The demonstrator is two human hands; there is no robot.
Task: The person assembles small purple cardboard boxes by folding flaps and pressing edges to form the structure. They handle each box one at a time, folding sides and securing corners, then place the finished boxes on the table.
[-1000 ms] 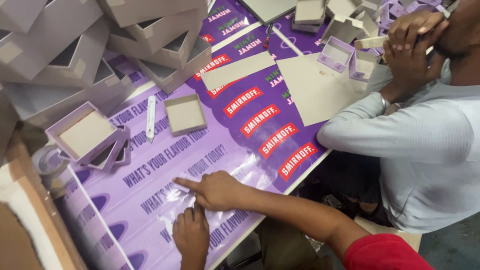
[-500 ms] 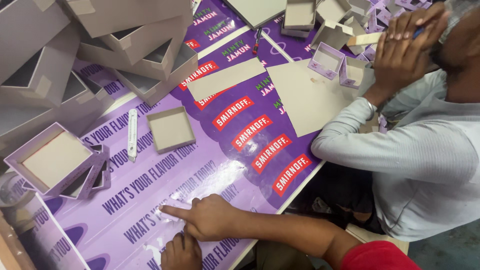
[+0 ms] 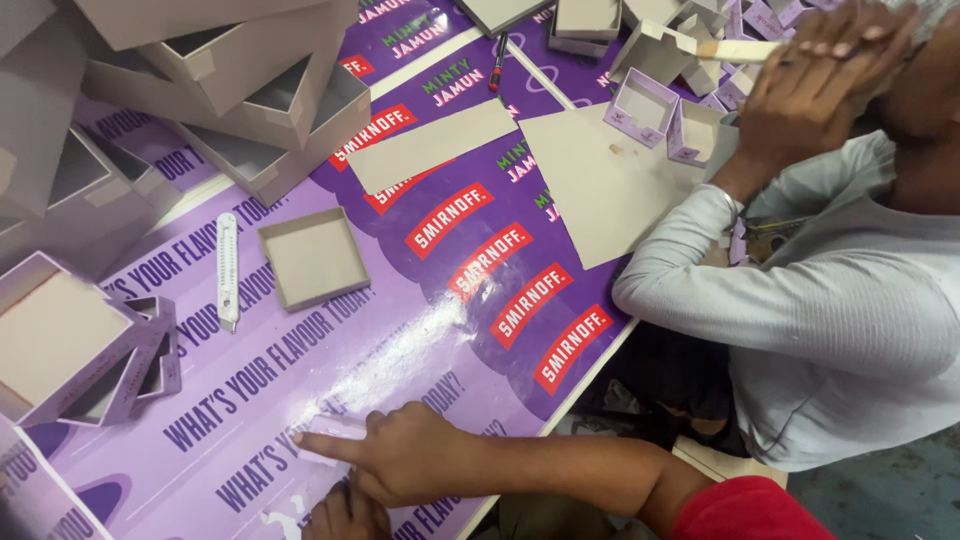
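Note:
My right hand (image 3: 400,468) reaches in from the lower right on a red-sleeved arm. Its fingers are curled and its index finger points left, pressing a small pale strip (image 3: 328,432) flat on the glossy purple printed sheet (image 3: 300,380) that covers the table. My left hand (image 3: 345,518) lies just below it at the bottom edge, mostly cut off, so I cannot tell how its fingers are set. A shallow grey card tray (image 3: 313,258) and a white utility knife (image 3: 228,268) lie on the sheet beyond my hands.
Stacked grey card boxes (image 3: 250,90) fill the top left, and purple boxes (image 3: 70,340) sit at the left. Flat grey card sheets (image 3: 600,180) lie mid-table. A co-worker in a grey long-sleeved top (image 3: 830,320) sits at the right with hands (image 3: 820,90) raised.
My right hand keeps pointing at the same spot on the sheet. My left hand has slipped lower, toward the frame's bottom edge. The co-worker's hands stay raised.

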